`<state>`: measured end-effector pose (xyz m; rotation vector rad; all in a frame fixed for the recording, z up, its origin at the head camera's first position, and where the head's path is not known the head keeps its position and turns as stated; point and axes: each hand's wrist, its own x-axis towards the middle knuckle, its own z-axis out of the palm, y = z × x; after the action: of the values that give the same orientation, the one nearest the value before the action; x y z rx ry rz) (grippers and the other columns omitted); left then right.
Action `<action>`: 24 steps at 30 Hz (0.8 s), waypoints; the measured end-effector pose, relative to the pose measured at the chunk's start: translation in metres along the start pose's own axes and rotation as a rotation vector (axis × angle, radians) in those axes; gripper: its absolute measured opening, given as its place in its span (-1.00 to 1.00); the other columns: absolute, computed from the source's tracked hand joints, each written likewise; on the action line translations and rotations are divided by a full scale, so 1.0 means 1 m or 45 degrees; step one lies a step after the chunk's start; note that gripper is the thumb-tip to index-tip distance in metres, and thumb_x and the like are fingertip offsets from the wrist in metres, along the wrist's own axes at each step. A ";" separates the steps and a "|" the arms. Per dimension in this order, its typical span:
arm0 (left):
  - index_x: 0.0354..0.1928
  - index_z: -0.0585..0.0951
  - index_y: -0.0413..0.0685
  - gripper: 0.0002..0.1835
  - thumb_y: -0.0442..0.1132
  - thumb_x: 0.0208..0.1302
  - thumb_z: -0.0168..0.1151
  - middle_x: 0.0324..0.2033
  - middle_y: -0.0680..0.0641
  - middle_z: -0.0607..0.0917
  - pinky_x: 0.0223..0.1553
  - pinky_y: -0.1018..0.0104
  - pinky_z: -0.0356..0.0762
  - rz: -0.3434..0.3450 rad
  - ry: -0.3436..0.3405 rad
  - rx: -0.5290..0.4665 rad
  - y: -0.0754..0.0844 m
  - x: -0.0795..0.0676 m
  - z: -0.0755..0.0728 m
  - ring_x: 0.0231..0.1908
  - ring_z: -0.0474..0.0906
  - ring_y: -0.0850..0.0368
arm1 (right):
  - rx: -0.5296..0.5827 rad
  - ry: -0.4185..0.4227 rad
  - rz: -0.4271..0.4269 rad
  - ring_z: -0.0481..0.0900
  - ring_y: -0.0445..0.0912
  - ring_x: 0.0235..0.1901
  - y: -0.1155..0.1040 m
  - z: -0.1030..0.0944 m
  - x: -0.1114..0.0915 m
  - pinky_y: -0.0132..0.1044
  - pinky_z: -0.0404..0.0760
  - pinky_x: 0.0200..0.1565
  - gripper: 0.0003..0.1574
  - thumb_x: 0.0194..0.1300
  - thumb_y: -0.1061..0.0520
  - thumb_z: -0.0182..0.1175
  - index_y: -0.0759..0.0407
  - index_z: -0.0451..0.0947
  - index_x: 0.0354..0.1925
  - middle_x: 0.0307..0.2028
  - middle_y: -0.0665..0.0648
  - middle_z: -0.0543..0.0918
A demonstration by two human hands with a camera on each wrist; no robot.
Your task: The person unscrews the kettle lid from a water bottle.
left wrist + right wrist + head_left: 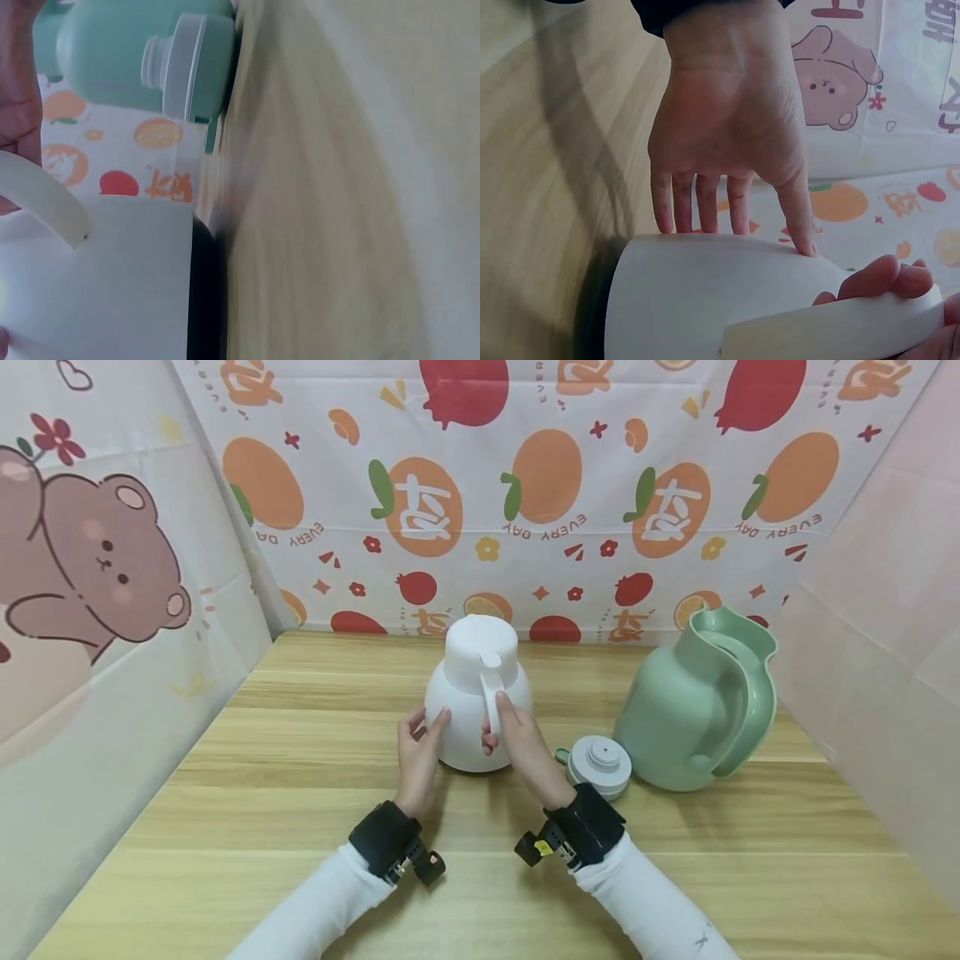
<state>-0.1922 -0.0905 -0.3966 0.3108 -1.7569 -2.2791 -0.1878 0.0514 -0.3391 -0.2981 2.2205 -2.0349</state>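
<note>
A white thermos jug (465, 718) with a dark base stands on the table, its handle (491, 681) turned towards me. My right hand (528, 756) grips that handle, with the thumb along its upper side and the fingers curled around it. My left hand (416, 764) rests against the jug's left side. In the right wrist view the left hand (727, 127) has its fingers straight and spread, with the fingertips and thumb at the white wall. A round pale lid (600, 767) with a stepped knob lies just right of my right hand.
Beside the lid, a green thermos jug (663, 718) stands to the right, its large handle facing front right. Printed cloth (480, 560) hangs behind the wooden table (480, 877), with more cloth along both sides. Each wrist wears a black strap with a small camera.
</note>
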 end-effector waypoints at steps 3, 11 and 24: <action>0.22 0.18 -0.19 -0.34 -0.06 0.21 0.22 0.17 -0.12 0.23 0.09 0.17 0.27 0.006 0.000 -0.004 0.001 -0.006 0.001 0.09 0.20 0.00 | 0.014 -0.002 -0.014 0.42 -0.06 -0.58 0.000 0.000 -0.006 -0.22 0.41 -0.20 -0.38 0.47 -0.15 -0.34 0.25 0.36 -0.48 -0.65 0.09 0.38; 0.21 0.17 -0.23 -0.32 -0.05 0.20 0.23 0.20 -0.16 0.20 0.13 0.13 0.22 -0.033 -0.021 0.029 0.001 -0.016 -0.001 0.13 0.15 -0.05 | 0.036 -0.019 -0.031 0.43 -0.07 -0.60 0.001 -0.004 -0.018 -0.24 0.46 -0.30 -0.37 0.48 -0.13 -0.34 0.28 0.36 -0.48 -0.65 0.09 0.37; 0.27 0.11 -0.20 -0.26 -0.03 0.20 0.22 0.24 -0.18 0.14 0.18 0.07 0.15 -0.072 -0.037 0.034 0.002 -0.035 0.000 0.19 0.09 -0.08 | 0.086 -0.036 -0.036 0.43 -0.06 -0.58 0.002 -0.008 -0.035 -0.27 0.43 -0.31 -0.42 0.48 -0.11 -0.31 0.29 0.34 -0.45 -0.63 0.11 0.37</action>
<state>-0.1591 -0.0796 -0.3936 0.3390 -1.8168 -2.3116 -0.1555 0.0670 -0.3417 -0.3508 2.1378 -2.1018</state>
